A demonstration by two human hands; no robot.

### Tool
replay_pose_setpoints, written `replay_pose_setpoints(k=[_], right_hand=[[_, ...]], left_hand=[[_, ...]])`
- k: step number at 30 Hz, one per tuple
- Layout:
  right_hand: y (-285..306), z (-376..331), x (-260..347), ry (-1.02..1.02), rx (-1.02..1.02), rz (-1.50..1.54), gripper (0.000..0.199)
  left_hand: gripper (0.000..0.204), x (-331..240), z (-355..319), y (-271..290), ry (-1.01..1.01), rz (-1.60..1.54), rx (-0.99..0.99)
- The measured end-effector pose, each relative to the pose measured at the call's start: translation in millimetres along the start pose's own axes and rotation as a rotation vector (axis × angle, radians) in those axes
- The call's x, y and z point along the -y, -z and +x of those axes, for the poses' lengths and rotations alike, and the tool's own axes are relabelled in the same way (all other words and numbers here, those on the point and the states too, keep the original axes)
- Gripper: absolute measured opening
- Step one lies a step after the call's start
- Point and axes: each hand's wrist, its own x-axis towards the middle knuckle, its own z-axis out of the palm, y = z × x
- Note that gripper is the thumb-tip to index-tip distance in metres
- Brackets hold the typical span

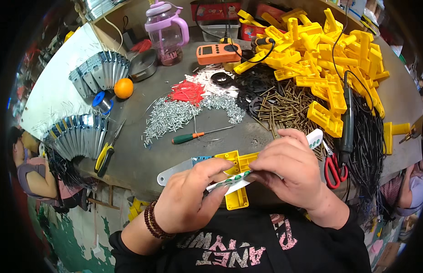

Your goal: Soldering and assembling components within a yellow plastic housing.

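Both hands meet low over the near edge of the worktop (143, 159). Her left hand (191, 195) is curled around a yellow bracket (238, 164), thumb across the front, fingers closed under it. Her right hand (291, 170) is closed too, pinching a white strip (314, 139) with green dots that runs slantwise across the bracket and pokes out past her knuckles to the upper right. A flat metal plate (175, 170) sticks out to the left from behind the left hand, but I cannot tell whether she grips it.

Behind the hands lies a green-handled screwdriver (193, 136), then a heap of silver screws (168, 116) and one of brass screws (286, 107). A big pile of yellow brackets (329, 59) fills the far right. Red scissors (332, 169) lie just right of her right wrist, and an orange (123, 88) sits far left.
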Motion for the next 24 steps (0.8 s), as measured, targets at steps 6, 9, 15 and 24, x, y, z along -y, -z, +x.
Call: replay_pose_setpoints(k=[6, 9, 15, 24], right_hand=[[-9, 0, -3, 0.133, -0.034, 0.088, 0.02], [-10, -3, 0, 0.131, -0.079, 0.044, 0.024], [-26, -30, 8, 0.125, 0.259, 0.281, 0.019], [-49, -33, 13, 0.222, 0.142, 0.081, 0.025]], left_hand=[[0.048, -6, -10, 7, 0.27, -0.073, -0.039], [0.06, 35, -9, 15, 0.16, 0.528, -0.329], [0.071, 42, -27, 5, 0.072, 0.356, 0.169], [0.058, 68, -21, -5, 0.061, 0.215, -0.036]])
